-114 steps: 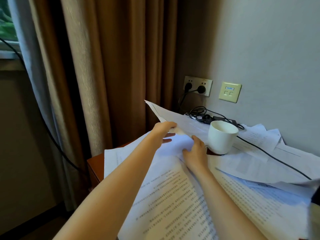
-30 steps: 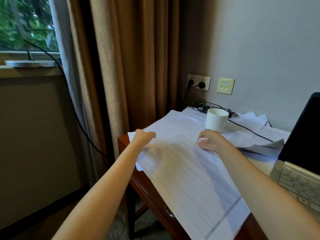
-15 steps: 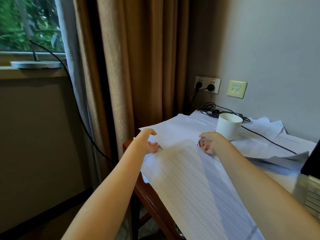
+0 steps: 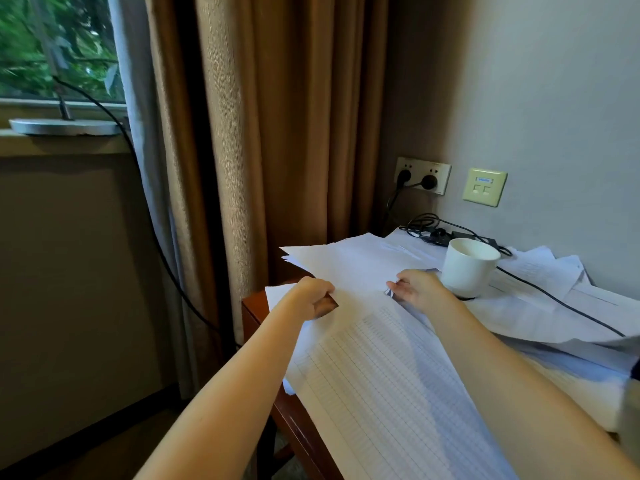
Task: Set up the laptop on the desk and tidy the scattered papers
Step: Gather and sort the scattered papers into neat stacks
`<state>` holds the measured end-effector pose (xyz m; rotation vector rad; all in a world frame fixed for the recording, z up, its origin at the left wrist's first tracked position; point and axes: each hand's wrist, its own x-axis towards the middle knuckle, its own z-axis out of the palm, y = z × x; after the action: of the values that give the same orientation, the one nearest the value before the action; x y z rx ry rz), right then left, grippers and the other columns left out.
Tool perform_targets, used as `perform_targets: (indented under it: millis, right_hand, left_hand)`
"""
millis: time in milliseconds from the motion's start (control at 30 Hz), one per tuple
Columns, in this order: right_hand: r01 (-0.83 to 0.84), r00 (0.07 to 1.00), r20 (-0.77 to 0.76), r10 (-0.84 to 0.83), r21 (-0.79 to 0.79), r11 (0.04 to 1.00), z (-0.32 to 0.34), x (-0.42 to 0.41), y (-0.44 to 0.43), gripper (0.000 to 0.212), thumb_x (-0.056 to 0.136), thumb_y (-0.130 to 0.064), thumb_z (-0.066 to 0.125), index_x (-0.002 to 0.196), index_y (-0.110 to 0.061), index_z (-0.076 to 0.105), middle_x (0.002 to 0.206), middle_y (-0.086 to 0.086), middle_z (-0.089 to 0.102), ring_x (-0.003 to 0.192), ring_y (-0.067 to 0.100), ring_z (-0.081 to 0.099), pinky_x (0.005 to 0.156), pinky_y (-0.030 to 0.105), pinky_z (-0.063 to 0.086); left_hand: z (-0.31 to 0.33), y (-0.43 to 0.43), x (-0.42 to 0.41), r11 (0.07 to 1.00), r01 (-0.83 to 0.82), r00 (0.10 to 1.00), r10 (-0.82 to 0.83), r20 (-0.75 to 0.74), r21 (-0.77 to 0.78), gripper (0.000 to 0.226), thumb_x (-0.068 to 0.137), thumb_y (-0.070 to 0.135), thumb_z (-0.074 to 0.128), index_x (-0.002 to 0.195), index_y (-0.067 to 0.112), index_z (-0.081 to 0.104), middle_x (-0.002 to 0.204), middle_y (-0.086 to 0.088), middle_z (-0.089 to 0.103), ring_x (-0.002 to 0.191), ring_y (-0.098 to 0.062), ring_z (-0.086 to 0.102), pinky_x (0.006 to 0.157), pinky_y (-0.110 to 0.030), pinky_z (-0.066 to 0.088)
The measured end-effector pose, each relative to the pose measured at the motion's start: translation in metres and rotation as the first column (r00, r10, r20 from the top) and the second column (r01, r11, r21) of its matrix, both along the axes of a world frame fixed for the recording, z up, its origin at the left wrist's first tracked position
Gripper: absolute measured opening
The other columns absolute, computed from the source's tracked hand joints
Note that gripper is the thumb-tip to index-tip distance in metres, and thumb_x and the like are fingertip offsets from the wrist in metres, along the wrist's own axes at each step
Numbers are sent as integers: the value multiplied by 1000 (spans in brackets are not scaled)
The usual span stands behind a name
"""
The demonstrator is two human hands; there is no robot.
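Note:
Several white sheets cover the wooden desk (image 4: 254, 308). A large lined sheet (image 4: 381, 393) lies nearest me, and a stack of blank papers (image 4: 353, 261) lies beyond it toward the curtain. My left hand (image 4: 311, 301) grips the left edge of the papers with curled fingers. My right hand (image 4: 417, 289) pinches the papers' edge beside a white cup (image 4: 467, 265). More loose papers (image 4: 540, 299) spread to the right. Only a dark sliver of the laptop (image 4: 635, 370) shows at the right border.
A black cable (image 4: 554, 299) runs across the papers from a power adapter (image 4: 460, 235) plugged into the wall socket (image 4: 422, 176). A brown curtain (image 4: 277, 133) hangs left of the desk, with a window and sill behind it. A network socket (image 4: 485, 187) is on the wall.
My left hand has curled round the papers' left edge. The view has turned left, so the laptop has almost left the frame. My right hand stays by the cup.

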<state>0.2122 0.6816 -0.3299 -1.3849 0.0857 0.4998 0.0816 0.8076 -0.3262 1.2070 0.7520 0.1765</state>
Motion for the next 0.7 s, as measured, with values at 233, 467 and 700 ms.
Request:
perform_targets:
  millis: [233,467,700]
  right_hand:
    - [-62,931,292,218,-462,885,-10,-20,1,8,80,-2,55,83,-5,61,53,1,47,50,15,41,48,23,32]
    - [23,806,527,271,-486,874,-7,-30,-10,59,82,-10,62,135,-11,38,128,8,46,96,18,47,73,24,37]
    - [44,997,57,-52,138,989,11,-32,-22,10,89,-6,44,80,-5,48,78,13,51,65,23,51,57,28,48]
  left_hand:
    - [7,3,21,988,-153,980,152,126,5,12,95,-7,40,103,-4,49,80,-12,57,82,-26,60,80,-28,48]
    - [39,0,31,984,-178,956,174,237,-3,34,96,-6,39,128,-5,46,123,-18,59,109,-30,63,77,-26,50]
    - [53,-12,12,990,-91,961,115,252,-106,27,94,-3,43,120,3,47,121,-15,61,80,-20,68,57,-19,53]
